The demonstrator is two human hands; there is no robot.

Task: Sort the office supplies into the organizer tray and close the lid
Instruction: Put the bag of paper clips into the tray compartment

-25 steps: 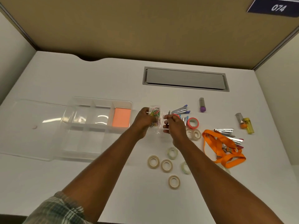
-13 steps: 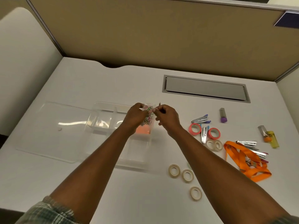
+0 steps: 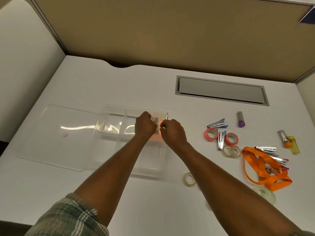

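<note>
Head view. Both hands meet above the right rear compartment of the clear tray (image 3: 102, 128), whose lid (image 3: 56, 133) lies flat to its left. The left hand (image 3: 144, 126), fingers closed, grips a small clear bag of coloured paper clips (image 3: 155, 120). The right hand (image 3: 173, 132) pinches a thin pin-like object (image 3: 166, 116). Staplers (image 3: 217, 123), tape rolls (image 3: 210, 134) and an orange lanyard (image 3: 265, 166) lie on the desk (image 3: 85, 86) to the right.

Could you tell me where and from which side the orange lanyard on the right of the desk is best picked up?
Pinch the orange lanyard near the middle of the heap, where its loops cross by the metal clip, coming straight down from above. It lies flat and limp on the desk, so an end would probably just trail; silver clips crowd its far edge.
</note>
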